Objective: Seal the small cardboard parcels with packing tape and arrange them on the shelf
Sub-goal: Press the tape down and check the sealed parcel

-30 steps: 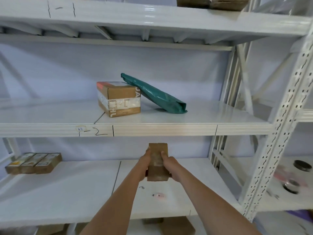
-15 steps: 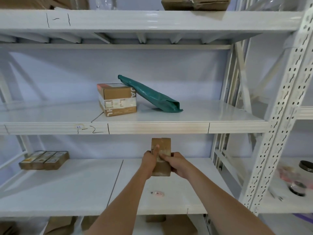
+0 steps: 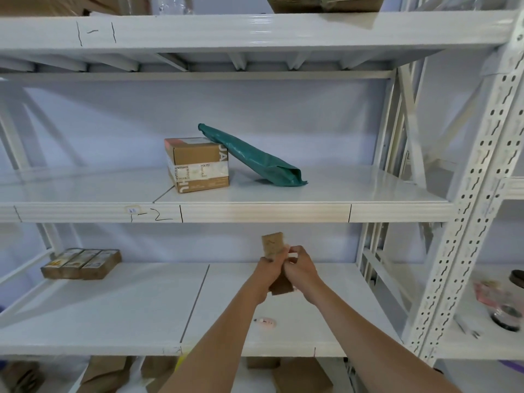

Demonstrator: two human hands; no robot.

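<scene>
I hold a small brown cardboard parcel (image 3: pixel 272 244) upright in front of the lower white shelf (image 3: pixel 127 304). My left hand (image 3: pixel 269 272) grips its middle from the left. My right hand (image 3: pixel 301 267) grips it from the right, fingers curled over its front. Only the parcel's top and bottom ends show between my hands. Three small taped parcels (image 3: pixel 82 263) lie side by side at the far left of the same shelf.
On the middle shelf (image 3: pixel 312 194) stand a taped cardboard box (image 3: pixel 197 165) and a green mailer bag (image 3: pixel 252 156) leaning on it. A small pink object (image 3: pixel 265 322) lies on the lower shelf below my hands. Tape rolls (image 3: pixel 507 317) sit on the right-hand rack. Boxes lie below.
My hands have closed further over the parcel and tilted it slightly; the right fingers now curl across its front. The view has shifted a little upward.
</scene>
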